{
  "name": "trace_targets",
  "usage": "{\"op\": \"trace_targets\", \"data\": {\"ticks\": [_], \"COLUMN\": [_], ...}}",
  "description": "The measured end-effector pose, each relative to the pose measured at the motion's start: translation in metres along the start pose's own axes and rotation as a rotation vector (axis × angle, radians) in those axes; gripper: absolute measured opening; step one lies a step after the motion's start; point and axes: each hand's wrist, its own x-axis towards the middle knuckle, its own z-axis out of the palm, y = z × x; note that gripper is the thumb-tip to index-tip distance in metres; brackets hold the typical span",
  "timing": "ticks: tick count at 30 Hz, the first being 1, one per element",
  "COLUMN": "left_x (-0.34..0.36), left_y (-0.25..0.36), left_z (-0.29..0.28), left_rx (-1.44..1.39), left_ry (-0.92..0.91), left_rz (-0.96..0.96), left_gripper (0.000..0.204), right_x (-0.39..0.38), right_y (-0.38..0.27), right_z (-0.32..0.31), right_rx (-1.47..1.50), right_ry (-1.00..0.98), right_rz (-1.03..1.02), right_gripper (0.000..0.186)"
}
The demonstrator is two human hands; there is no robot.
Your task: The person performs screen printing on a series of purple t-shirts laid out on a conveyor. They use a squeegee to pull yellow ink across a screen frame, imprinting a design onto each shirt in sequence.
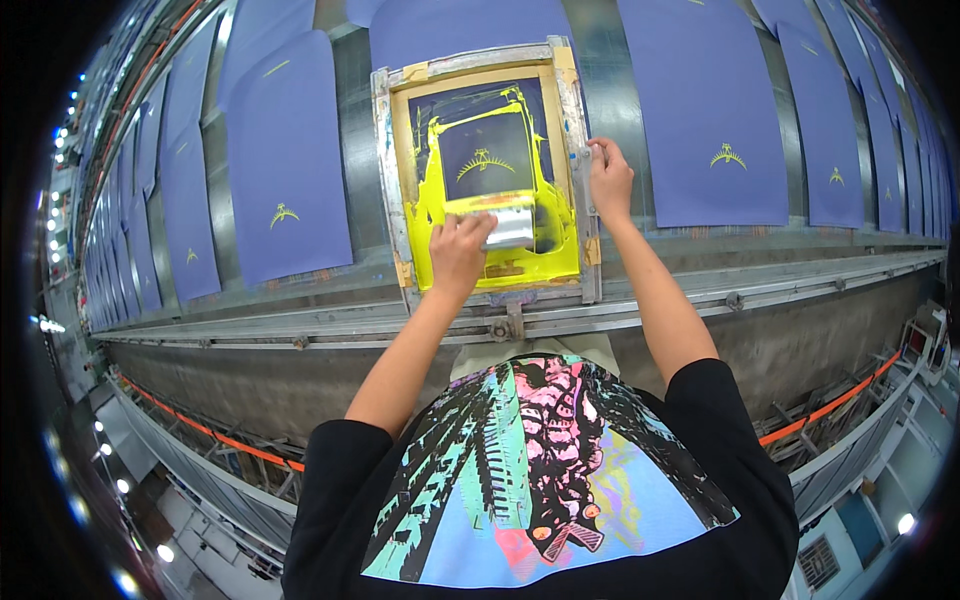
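Note:
A screen printing frame with a dark mesh and bright yellow ink lies over the bench in front of me. The mesh shows a small winged crest pattern. My left hand is closed on a silver metal squeegee, which rests in the ink on the lower half of the mesh. My right hand is closed on the right edge of the frame, at a small metal fitting; its fingertips are partly hidden.
Blue fabric pieces, several with small yellow crests, lie in a row along the metal bench on both sides. A metal rail runs along the near edge, with orange tubing below it.

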Motion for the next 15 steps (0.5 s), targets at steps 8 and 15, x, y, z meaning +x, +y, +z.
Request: {"op": "trace_targets", "data": {"ticks": [8,15], "left_x": [0.122,0.16], "left_y": [-0.07,-0.076], "left_z": [-0.037,0.003], "left_rx": [-0.167,0.063], "left_ry": [-0.394,-0.167], "left_rz": [-0.328,-0.23], "left_gripper": [0.036,0.033], "right_x": [-0.015,0.002], "right_y": [-0.011,-0.002], "right_z": [0.01,0.026], "right_rx": [0.018,0.047], "right_ry": [0.008,-0.001], "right_rz": [-0.012,-0.036], "right_gripper": [0.02,0.02]}}
